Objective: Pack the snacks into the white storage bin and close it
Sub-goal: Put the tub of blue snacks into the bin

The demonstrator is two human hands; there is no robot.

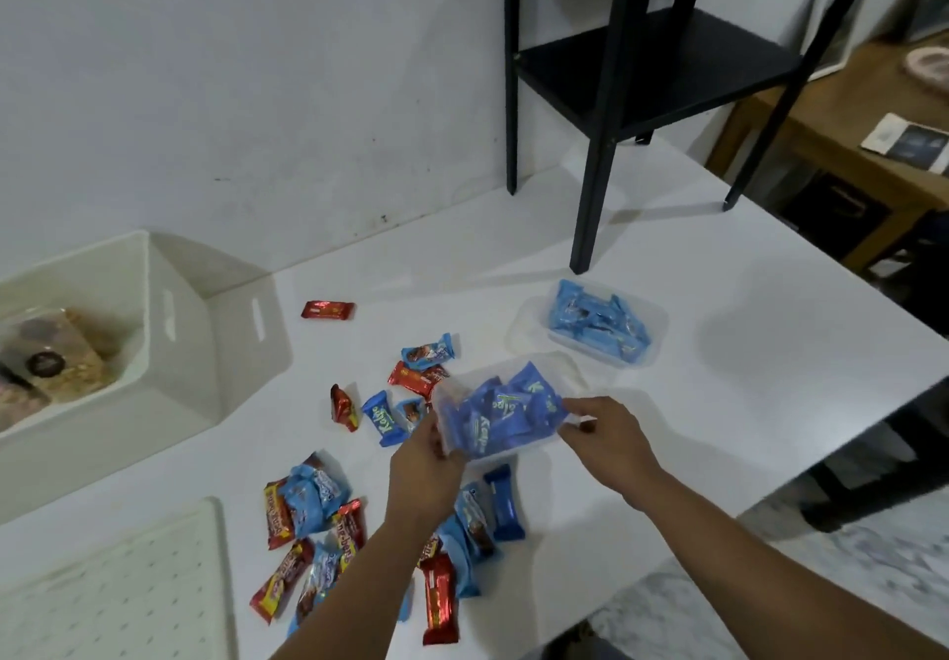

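Lid (113,592) flat at near left table (719,377) corner. Loose red and blue snacks (318,531) scattered mid-table. Left hand (426,469) grips left end of clear tub (500,410) full of blue packs; right hand (606,433) pinches its right edge; tub lifted, tilted above loose snacks. Second tub (598,323) of blue packs sits beyond, apart. Bin (169,330) open at far left, against wall, packaged food inside. Black stand (642,68) on table behind.

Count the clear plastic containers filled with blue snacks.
2. One clear container is held between the left hand and right hand. The other container sits on the white table, beyond it near the black stand.
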